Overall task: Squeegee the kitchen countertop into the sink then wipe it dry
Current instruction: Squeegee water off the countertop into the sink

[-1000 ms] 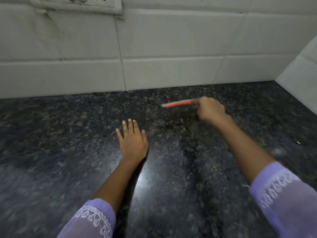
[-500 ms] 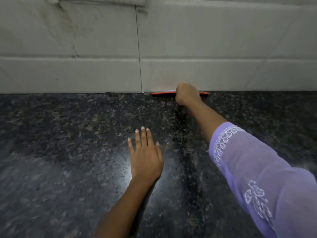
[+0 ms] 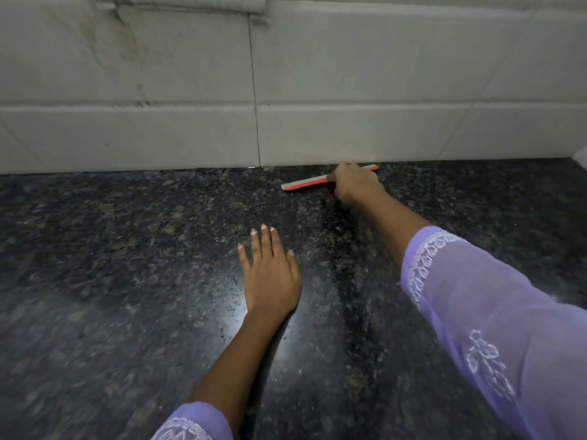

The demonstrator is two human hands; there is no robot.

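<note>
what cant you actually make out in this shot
- Squeegee handle: head view, hidden inside the right hand closed on it.
- Sink: not in the head view at all, so its direction is unknown.
- Water on the countertop: cannot tell; speckled stone, glare and blur mask any film.
- Fixture on the wall tiles: cut off by the top edge.
- Under the flat left hand: hidden.

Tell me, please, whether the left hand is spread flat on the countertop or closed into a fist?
Spread flat: the left hand lies palm down on the countertop, fingers extended, holding nothing.
</note>
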